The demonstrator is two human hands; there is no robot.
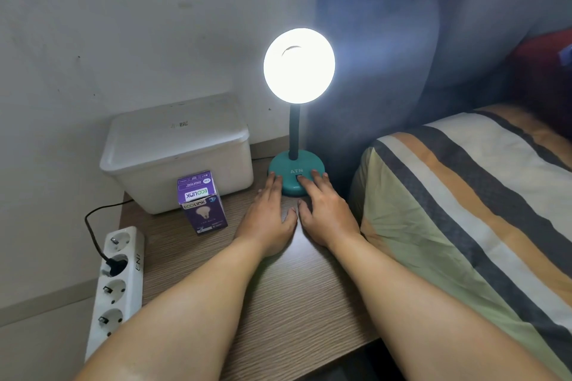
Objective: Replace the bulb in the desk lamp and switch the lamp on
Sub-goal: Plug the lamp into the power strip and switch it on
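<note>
Teal lamp base (292, 175) touches fingertips of both hands (297, 213).

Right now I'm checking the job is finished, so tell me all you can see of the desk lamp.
The desk lamp stands upright on the wooden table, lit. Its round head glows white; a dark flexible neck joins a round teal base marked ATN. The left hand and right hand rest fingertips on the base's front edge.
</note>
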